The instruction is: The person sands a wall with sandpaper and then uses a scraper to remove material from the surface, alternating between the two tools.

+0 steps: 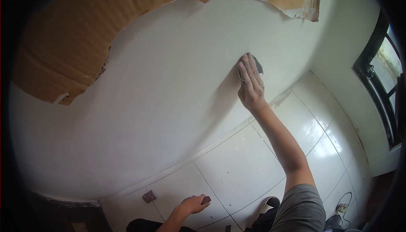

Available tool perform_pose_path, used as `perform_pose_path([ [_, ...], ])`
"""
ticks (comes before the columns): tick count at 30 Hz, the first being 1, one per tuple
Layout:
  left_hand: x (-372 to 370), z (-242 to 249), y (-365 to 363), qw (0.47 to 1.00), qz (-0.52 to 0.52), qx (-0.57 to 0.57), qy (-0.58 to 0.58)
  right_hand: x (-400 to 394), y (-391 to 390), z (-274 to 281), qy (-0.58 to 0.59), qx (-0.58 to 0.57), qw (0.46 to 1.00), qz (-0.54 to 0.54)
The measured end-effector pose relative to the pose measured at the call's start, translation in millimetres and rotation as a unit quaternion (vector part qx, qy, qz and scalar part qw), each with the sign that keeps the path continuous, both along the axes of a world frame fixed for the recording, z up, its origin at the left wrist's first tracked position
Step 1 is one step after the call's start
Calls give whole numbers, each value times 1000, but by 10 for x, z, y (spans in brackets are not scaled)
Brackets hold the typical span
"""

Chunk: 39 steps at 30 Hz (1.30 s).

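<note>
My right hand (252, 84) presses a dark sheet of sandpaper (256, 64) flat against the white wall (169, 79), its fingers pointing up along it. Low in the view, over the tiled floor, my left hand (193, 205) is closed round a small reddish-brown piece (206, 200), whose end sticks out by the thumb. A similar reddish-brown folded piece (149, 196) lies on the floor to the left of that hand.
Torn brown cardboard (63, 54) covers the wall's upper part. White floor tiles (241, 164) meet the wall's foot. A dark-framed window (378, 75) is at the right. A cable with a small device (342, 207) lies at the lower right, near my shoe (269, 204).
</note>
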<state>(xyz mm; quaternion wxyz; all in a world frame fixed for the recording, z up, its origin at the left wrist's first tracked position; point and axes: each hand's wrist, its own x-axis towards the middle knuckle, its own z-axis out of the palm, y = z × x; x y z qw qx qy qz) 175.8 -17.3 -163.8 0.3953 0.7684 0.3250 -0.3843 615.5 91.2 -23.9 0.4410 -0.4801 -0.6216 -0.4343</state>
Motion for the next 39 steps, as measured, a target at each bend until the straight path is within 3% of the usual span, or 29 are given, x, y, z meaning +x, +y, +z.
perform_pose_path([
  [2, -41, 29, -55, 1000, 13, 1, 6, -121, 7, -87, 41, 4, 999, 2],
  [6, -97, 126, -106, 999, 12, 24, 18, 85, -36, -83, -45, -23, 999, 7],
  [8, -106, 158, -155, 999, 22, 26, 22, 90, 68, -13, 103, 71, 992, -8],
  [10, -95, 189, -212, 999, 31, 20, 27, 12, 76, 14, 106, 57, 993, -9],
  [13, -44, 278, -270, 999, 24, 23, 28, -151, 62, -12, -14, 9, 999, 45],
  [16, -15, 336, -279, 998, 20, 44, 33, -19, 68, -7, 5, 22, 999, 24],
  [21, -25, 337, -295, 998, 18, 55, 25, -224, 61, 27, 162, 51, 985, 33],
  [24, -26, 263, -300, 998, 1, 52, 28, -265, 25, -21, 45, -2, 995, 88],
  [30, 23, 304, -299, 998, 12, 57, 13, 103, -3, 56, 149, 60, 987, -11],
  [36, 18, 228, -268, 998, -5, 60, 8, 165, -92, 83, 5, 0, 1000, 16],
  [39, 69, 276, -278, 998, 6, 56, 3, 239, -50, 62, 138, 46, 989, -11],
])
